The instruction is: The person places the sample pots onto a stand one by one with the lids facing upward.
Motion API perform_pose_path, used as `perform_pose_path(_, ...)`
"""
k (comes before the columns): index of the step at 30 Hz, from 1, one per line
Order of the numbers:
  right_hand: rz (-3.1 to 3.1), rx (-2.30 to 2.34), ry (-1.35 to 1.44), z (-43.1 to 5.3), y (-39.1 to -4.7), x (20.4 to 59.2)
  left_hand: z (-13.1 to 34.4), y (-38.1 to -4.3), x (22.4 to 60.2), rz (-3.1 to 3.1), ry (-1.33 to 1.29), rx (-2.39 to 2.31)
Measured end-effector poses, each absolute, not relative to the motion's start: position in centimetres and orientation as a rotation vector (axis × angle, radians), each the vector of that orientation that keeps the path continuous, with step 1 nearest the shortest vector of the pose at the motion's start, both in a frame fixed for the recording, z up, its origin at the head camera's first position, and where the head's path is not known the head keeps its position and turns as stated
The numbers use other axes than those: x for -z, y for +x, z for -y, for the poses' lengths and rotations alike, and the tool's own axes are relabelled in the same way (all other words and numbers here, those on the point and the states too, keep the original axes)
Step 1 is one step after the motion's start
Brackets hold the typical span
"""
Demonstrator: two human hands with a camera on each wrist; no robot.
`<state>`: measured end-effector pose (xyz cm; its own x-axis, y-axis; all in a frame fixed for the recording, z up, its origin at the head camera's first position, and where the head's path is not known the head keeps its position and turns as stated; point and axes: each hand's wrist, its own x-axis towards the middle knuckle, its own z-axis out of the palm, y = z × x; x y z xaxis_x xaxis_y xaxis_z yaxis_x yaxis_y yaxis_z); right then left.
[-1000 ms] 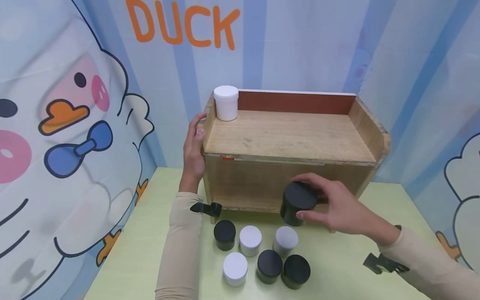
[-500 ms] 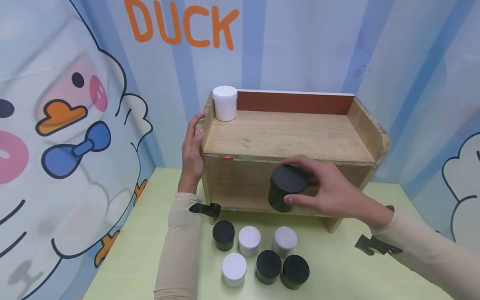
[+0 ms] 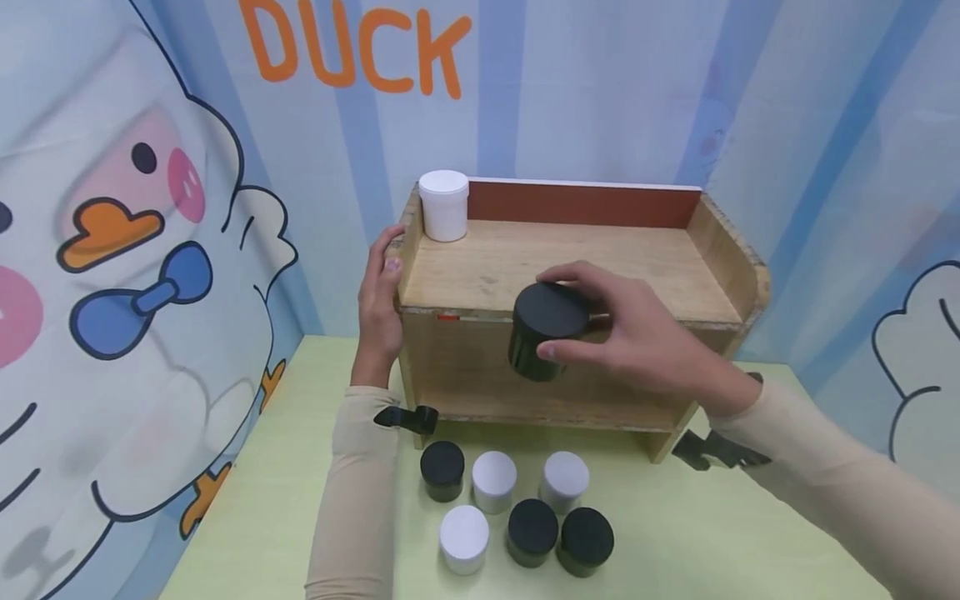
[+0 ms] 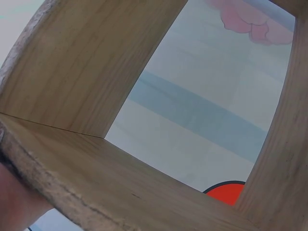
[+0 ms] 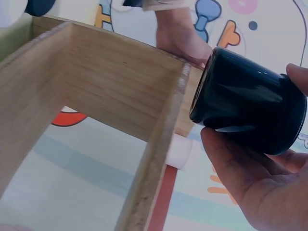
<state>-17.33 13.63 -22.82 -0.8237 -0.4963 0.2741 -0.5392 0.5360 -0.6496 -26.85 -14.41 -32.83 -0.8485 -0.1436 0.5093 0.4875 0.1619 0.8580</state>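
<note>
My right hand [image 3: 637, 333] holds a black lidded jar [image 3: 547, 329] between thumb and fingers, in front of the upper deck edge of a small wooden shelf [image 3: 570, 271]. The right wrist view shows that jar [image 5: 250, 101] tilted on its side, gripped by thumb and fingers. My left hand [image 3: 380, 308] rests against the shelf's left side panel, its fingers fairly straight near the top edge. A white lidded jar [image 3: 444, 207] stands upright in the back left corner of the upper deck. In the left wrist view, only a blurred part of the hand [image 4: 19, 202] shows.
Before the shelf on the pale green table [image 3: 255, 500] stand several jars, black ones [image 3: 585, 540] and white ones [image 3: 463, 537]. The shelf's raised right side panel [image 3: 727, 258] and low red-brown back [image 3: 577, 204] border its deck. A duck-print curtain [image 3: 615, 92] hangs behind.
My right hand has lifted the black jar up and leftward, from near the lower board to the upper deck's front edge. The left hand stays on the side panel.
</note>
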Motion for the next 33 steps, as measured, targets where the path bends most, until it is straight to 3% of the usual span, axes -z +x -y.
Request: perform_pose_path(33, 2.694, -1.2, 0.617, -8.4, -24.8, 19.9, 14.5, -26.9, 32.8, 1.978, -0.312, 1.73)
